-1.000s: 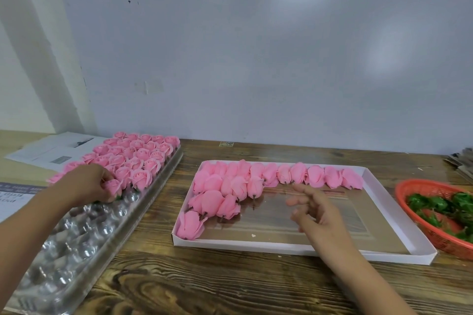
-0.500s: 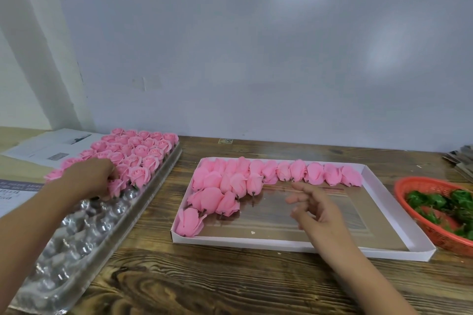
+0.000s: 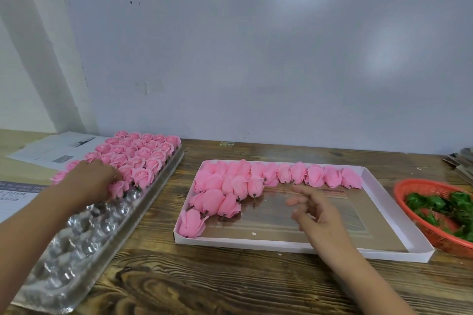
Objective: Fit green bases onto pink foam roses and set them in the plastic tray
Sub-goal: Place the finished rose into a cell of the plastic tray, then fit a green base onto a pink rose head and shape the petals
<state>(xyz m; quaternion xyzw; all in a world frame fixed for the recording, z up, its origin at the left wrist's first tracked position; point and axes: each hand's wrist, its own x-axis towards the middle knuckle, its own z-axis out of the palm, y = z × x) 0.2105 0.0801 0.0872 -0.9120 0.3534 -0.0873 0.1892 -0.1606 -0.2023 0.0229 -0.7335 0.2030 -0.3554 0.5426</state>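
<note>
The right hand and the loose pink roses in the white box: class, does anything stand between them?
Nothing visible does. The right hand hovers open over the bare floor of the white box, and the loose roses lie just beyond its fingertips with only open space between.

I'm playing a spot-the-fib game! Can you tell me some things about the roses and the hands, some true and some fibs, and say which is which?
1. The left hand is at the clear plastic tray, touching a pink rose. True.
2. The right hand is holding a green base. False: its fingers are spread and hold nothing, above the white box.
3. The green bases sit in an orange basket. True.
4. The plastic tray is completely full of roses. False: its near cups are bare.
5. The roses in the white box lie on their sides. True.
</note>
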